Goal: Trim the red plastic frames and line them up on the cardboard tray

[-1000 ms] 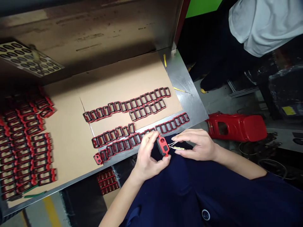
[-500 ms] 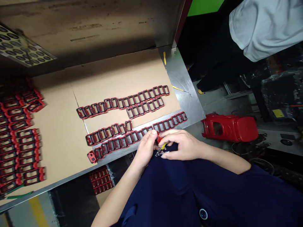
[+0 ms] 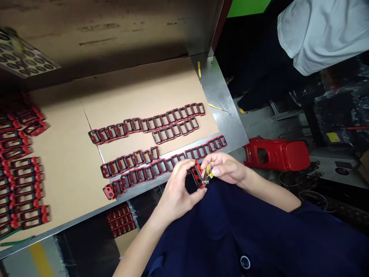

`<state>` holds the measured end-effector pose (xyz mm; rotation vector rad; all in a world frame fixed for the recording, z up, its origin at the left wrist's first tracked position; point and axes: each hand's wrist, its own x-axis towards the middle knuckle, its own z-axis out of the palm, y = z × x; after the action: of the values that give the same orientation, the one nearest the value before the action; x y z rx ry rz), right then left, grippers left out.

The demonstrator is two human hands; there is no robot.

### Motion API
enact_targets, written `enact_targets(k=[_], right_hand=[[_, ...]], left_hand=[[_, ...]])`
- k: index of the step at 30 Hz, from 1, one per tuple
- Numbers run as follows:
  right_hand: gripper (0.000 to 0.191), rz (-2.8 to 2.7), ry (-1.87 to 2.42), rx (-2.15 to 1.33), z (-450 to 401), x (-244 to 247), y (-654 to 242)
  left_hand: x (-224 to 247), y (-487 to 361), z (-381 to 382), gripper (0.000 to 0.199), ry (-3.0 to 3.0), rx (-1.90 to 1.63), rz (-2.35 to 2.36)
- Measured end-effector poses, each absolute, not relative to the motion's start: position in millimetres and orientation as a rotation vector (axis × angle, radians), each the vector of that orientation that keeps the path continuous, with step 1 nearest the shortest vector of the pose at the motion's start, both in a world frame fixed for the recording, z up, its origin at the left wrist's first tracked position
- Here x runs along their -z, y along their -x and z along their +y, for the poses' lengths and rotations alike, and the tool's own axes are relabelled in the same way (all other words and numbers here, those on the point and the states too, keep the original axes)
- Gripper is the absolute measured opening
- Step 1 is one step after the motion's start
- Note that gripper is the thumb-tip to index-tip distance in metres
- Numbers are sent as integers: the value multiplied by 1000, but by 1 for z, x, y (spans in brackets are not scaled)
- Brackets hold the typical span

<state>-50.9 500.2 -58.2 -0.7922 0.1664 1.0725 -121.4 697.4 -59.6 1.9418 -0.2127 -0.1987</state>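
A tilted red-and-black plastic frame lies in the left hand. A yellow-handled metal tool, in the right hand, meets its edge.

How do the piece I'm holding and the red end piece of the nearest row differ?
The held piece is in your left hand; the end piece lies on the bench. A yellow-handled tool is at the held piece, none at the end piece. Both show red and black.

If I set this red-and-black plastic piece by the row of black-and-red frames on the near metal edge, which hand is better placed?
Left, I'd judge: the left hand grips the piece close to that row, while the right hand holds a small silver tool with yellow grips.
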Motion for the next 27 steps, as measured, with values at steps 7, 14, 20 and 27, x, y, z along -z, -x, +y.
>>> enact_targets(k=[7, 14, 20, 27], right_hand=[[34, -222, 1345, -708, 467, 49, 61], [37, -774, 1788, -293, 472, 38, 72], [38, -875, 1808, -170, 480, 34, 73], [38, -901, 1834, -146, 483, 33, 72]], left_hand=[[60, 126, 703, 57, -1887, -39, -324], [63, 127, 701, 66, -1886, -56, -395], [64, 127, 700, 66, -1853, -77, -404], [65, 127, 701, 66, -1829, -94, -380]])
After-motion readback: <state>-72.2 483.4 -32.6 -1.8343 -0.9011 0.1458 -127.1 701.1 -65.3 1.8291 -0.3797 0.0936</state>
